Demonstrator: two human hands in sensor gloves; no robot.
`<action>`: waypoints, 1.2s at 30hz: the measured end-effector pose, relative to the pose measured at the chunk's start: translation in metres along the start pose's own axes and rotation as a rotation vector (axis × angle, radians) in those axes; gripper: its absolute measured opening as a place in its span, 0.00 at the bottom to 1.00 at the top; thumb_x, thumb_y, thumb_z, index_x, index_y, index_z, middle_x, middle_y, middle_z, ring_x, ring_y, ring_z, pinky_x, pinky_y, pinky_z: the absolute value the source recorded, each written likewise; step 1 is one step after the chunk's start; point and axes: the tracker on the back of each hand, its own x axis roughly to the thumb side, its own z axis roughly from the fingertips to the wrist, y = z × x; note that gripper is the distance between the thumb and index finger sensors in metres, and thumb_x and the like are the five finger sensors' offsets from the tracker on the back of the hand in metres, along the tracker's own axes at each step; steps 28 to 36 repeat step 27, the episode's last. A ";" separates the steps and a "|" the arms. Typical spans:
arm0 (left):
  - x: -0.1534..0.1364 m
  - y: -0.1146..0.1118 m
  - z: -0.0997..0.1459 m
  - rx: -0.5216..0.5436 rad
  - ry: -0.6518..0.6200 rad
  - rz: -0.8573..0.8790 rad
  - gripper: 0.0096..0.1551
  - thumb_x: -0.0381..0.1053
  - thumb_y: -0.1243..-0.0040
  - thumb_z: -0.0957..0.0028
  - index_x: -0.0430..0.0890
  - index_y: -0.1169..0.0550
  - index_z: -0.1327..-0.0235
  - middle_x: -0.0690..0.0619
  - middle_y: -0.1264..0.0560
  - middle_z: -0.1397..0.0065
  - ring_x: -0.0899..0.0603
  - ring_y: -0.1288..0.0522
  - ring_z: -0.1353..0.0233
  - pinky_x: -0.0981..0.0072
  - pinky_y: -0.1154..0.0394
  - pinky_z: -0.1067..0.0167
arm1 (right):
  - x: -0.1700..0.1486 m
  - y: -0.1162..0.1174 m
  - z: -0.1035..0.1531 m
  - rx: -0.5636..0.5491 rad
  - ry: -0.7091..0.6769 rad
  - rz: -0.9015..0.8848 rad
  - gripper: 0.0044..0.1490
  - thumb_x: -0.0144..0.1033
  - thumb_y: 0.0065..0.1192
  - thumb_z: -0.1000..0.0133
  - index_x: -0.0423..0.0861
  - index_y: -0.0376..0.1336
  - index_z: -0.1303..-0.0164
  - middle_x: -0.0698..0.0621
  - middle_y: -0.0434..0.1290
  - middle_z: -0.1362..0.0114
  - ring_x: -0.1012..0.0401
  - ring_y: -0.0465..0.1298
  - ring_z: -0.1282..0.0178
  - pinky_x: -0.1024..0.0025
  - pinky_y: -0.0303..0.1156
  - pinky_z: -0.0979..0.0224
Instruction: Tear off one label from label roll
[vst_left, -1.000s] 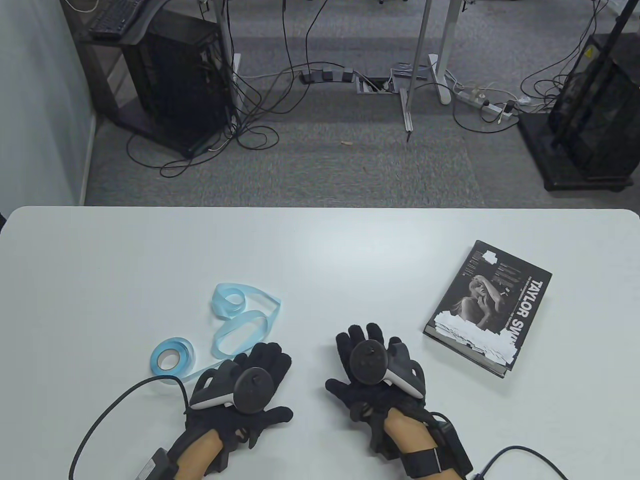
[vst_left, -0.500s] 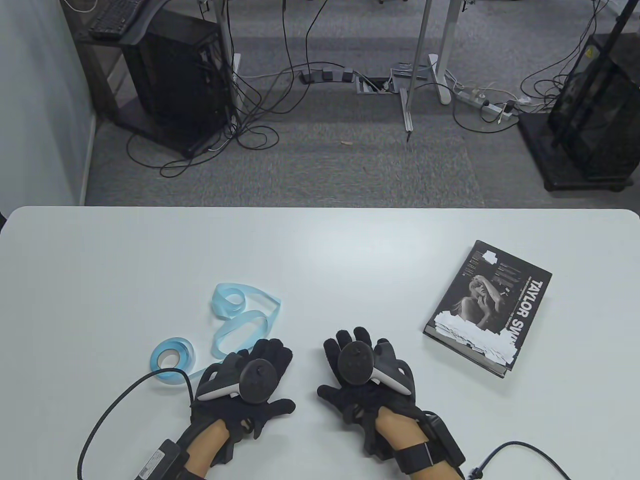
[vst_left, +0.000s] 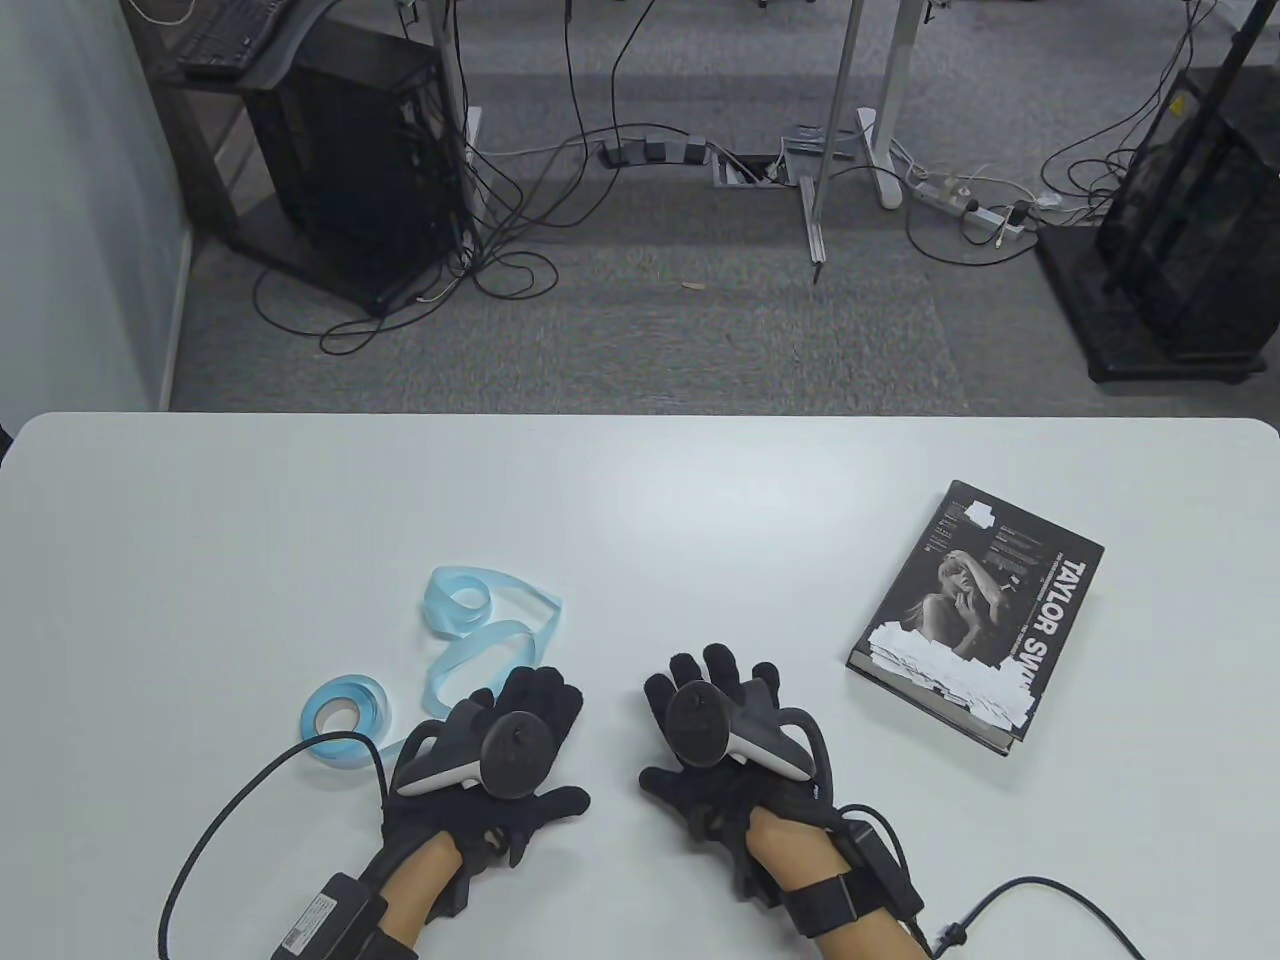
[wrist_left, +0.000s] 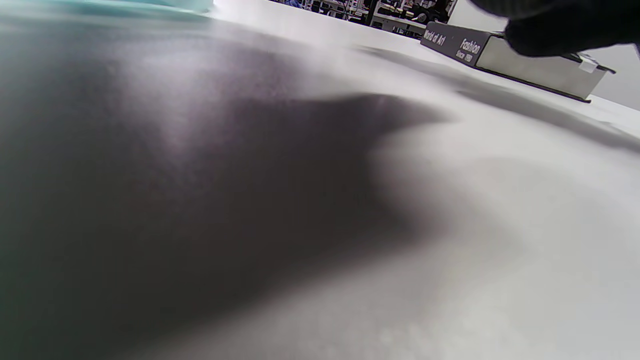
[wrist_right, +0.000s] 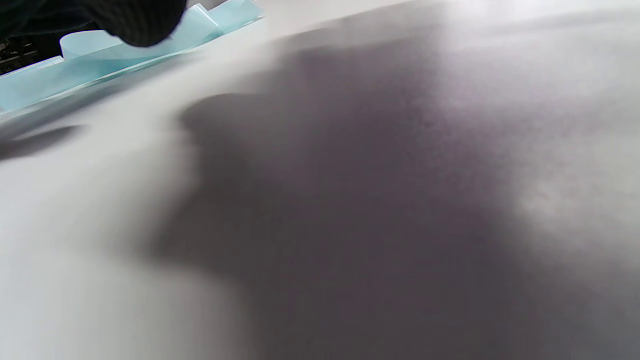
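A light blue label roll (vst_left: 343, 721) lies on the white table (vst_left: 640, 500) at the near left. Its loose strip (vst_left: 480, 640) curls away in loops toward the middle and shows in the right wrist view (wrist_right: 125, 47). My left hand (vst_left: 520, 725) lies palm down, fingers spread, just right of the roll, over the strip's near end. My right hand (vst_left: 705, 700) lies palm down, fingers spread, a little to the right, holding nothing. Whether the left hand touches the strip is hidden.
A black Taylor Swift book (vst_left: 975, 615) with white paper scraps on its cover lies at the right; its edge shows in the left wrist view (wrist_left: 505, 50). Glove cables (vst_left: 230, 830) trail off the table's near edge.
My right hand has moved slightly left, toward my left hand. The left hand shifted a little away from me. The roll, strip and book have not moved.
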 end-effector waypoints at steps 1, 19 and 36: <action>0.000 0.000 0.000 0.004 0.000 -0.003 0.58 0.73 0.58 0.48 0.48 0.72 0.29 0.45 0.76 0.20 0.35 0.74 0.18 0.31 0.68 0.31 | 0.000 0.000 0.000 0.001 0.001 0.005 0.54 0.63 0.55 0.50 0.61 0.29 0.28 0.53 0.24 0.20 0.50 0.18 0.22 0.37 0.14 0.31; 0.001 0.002 -0.001 0.000 0.004 -0.021 0.58 0.73 0.58 0.48 0.48 0.72 0.28 0.45 0.76 0.20 0.35 0.74 0.18 0.31 0.69 0.31 | -0.013 -0.012 0.003 -0.042 0.037 0.059 0.55 0.64 0.55 0.51 0.62 0.29 0.28 0.53 0.22 0.20 0.50 0.16 0.22 0.37 0.13 0.32; 0.002 0.000 -0.001 -0.008 -0.009 -0.018 0.58 0.73 0.58 0.48 0.48 0.72 0.28 0.45 0.76 0.20 0.35 0.74 0.18 0.31 0.69 0.31 | -0.016 -0.013 0.007 -0.049 0.036 0.046 0.55 0.64 0.55 0.51 0.62 0.29 0.28 0.53 0.22 0.20 0.50 0.17 0.22 0.37 0.13 0.32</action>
